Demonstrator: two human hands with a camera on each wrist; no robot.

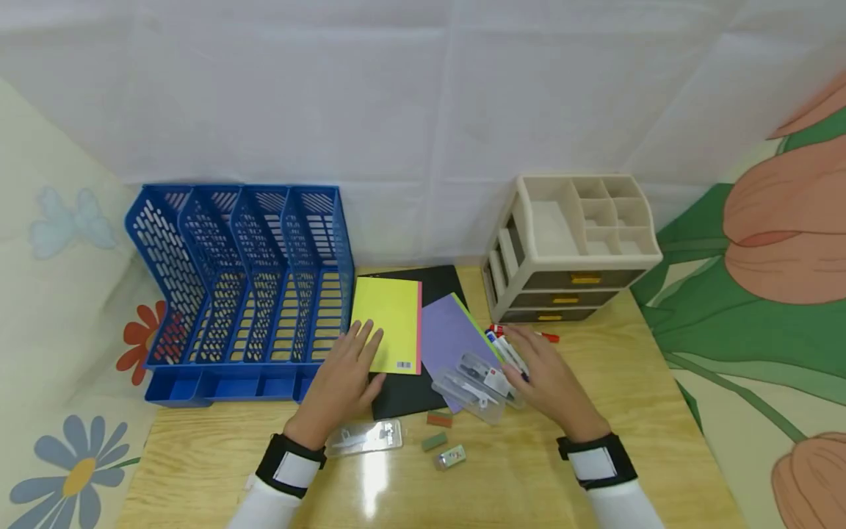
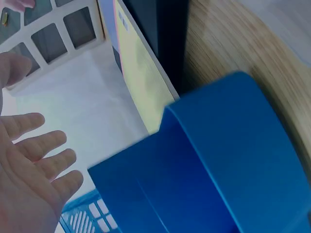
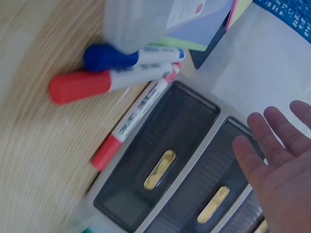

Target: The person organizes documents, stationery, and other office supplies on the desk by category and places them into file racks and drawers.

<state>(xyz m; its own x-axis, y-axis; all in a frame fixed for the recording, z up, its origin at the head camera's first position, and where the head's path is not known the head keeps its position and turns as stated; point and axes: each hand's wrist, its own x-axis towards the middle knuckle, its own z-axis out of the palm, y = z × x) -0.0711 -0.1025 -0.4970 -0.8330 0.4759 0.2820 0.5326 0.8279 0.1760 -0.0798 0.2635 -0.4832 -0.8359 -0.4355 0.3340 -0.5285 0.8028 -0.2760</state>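
Observation:
My left hand (image 1: pixel 344 382) hovers with extended fingers by the lower left of a yellow notebook (image 1: pixel 386 316). The left wrist view shows nothing in that hand (image 2: pixel 36 160). My right hand (image 1: pixel 551 386) is held over several markers, its fingers loosely bent and holding nothing. In the right wrist view, a blue-capped marker (image 3: pixel 112 57), a thick red-capped marker (image 3: pixel 82 86) and a slimmer red marker (image 3: pixel 129 124) lie beside the drawers. Clear plastic cases (image 1: pixel 469 389) rest partly on a purple notebook (image 1: pixel 456 330), left of my right hand.
A blue file rack (image 1: pixel 241 367) stands at the left. At the right is a cream drawer organizer (image 1: pixel 529 262) with top compartments. A black folder (image 1: pixel 406 397) lies beneath the notebooks. Nearer are a clear case (image 1: pixel 366 437), small red (image 1: pixel 439 419) and green (image 1: pixel 434 441) blocks, and a small wrapped item (image 1: pixel 451 457).

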